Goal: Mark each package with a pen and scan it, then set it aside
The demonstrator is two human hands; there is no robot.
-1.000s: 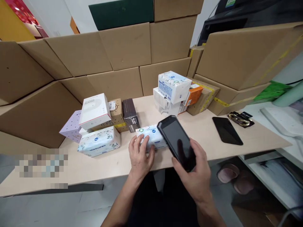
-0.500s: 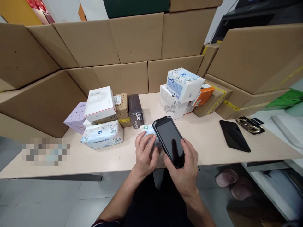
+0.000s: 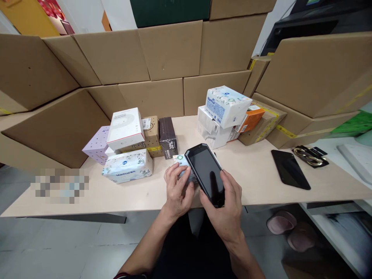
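My right hand (image 3: 228,205) is closed around the lower end of a black smartphone (image 3: 205,172), thumb on one long side and fingers on the other. The phone is tilted, its dark screen facing up toward me. Beneath and left of it is a small tissue pack (image 3: 180,159) with a pale floral print, mostly covered by the phone and my fingers. My left hand (image 3: 178,190) rests on that pack with bent fingers, its thumb near the phone's left edge.
At left stand a floral tissue pack (image 3: 128,166), a white power bank box (image 3: 125,126), a purple box (image 3: 97,143) and a dark box (image 3: 167,137). A Manhua tissue pack (image 3: 226,105) tops a stack at right, near a black tablet-like slab (image 3: 290,169). Cardboard walls (image 3: 151,97) enclose the back.
The view has shifted slightly. The phone and my right hand have moved a little left, closer to my left hand. Both hands keep their hold.
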